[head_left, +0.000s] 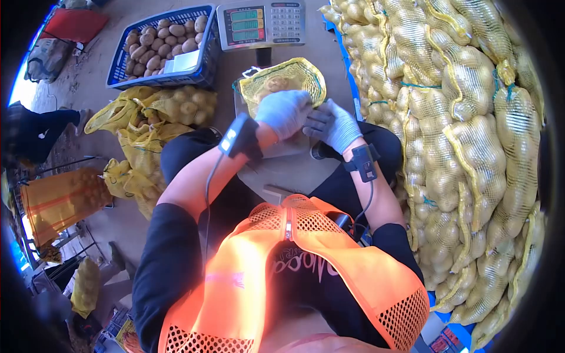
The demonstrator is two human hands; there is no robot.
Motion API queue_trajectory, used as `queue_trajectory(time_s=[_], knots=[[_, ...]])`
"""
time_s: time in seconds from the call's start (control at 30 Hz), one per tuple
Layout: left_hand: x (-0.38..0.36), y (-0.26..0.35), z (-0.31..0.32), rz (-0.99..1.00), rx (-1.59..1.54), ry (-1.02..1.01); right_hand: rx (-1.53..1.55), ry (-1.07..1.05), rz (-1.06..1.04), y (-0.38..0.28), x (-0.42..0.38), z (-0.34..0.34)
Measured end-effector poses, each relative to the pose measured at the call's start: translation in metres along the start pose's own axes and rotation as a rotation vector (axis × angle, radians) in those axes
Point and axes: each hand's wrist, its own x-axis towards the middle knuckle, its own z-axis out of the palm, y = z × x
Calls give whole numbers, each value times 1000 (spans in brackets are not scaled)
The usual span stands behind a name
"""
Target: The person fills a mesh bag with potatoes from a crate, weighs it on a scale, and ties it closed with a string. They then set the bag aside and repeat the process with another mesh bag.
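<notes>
A yellow mesh bag point(312, 73) with a few potatoes point(278, 85) inside lies before me, its mouth spread wide with a green cord along the rim. My left hand point(285, 112), in a pale knitted glove, is closed on the near edge of the bag and covers part of it. Close against its fingertips is my right hand point(334, 125), gloved too, with fingers curled and thumb at the bag's rim. The exact grip between the two hands is partly hidden. Beneath the bag shows the platform of a scale, with its display point(262, 25) just beyond.
A blue crate point(209, 50) of loose potatoes, with a white paper on top, stands at back left. Filled yellow mesh bags point(191, 106) lie below it. Stacked full bags point(471, 141) line my right side. Another person's leg point(53, 126) shows at far left.
</notes>
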Motion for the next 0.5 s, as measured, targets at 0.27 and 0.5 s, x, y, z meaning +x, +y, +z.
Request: queue_trajectory(time_s=[0.27,0.5], knots=[[16,-23,-4,-242,-1165,96,-490,51,-314,-2,-12,27],[11,-32,-24,-111,-612,608,-744,152,-772,-51,-76,31]])
